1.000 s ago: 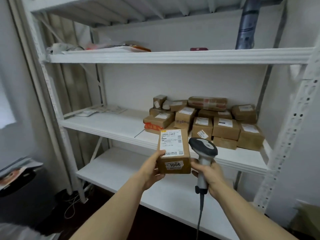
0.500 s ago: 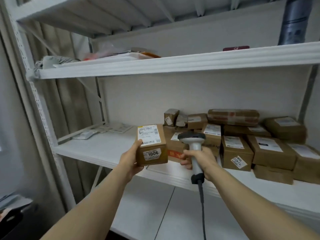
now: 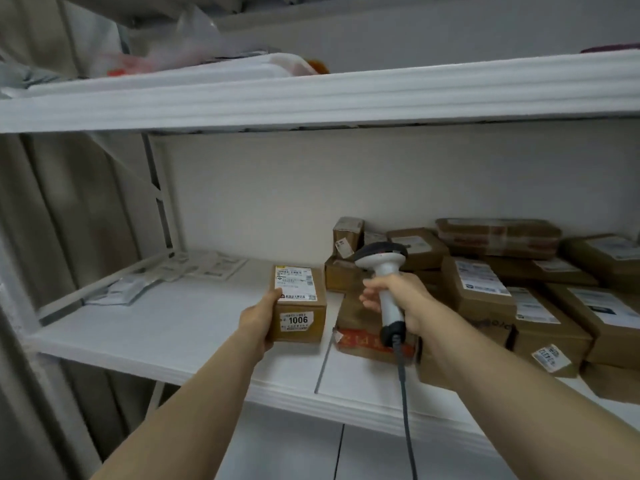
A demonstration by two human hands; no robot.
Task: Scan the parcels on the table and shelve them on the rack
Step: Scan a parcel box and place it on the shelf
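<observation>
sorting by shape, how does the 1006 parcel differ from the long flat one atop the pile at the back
The 1006 parcel is a compact box; the long flat parcel is wide and low. The left hand grips the 1006 parcel; the long flat parcel lies atop the pile. Both are brown with white labels.

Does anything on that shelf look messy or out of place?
The parcel pile on the right is loosely heaped, and one small box at the back stands on end. Several flat plastic packets lie scattered at the left end of the shelf.
</observation>
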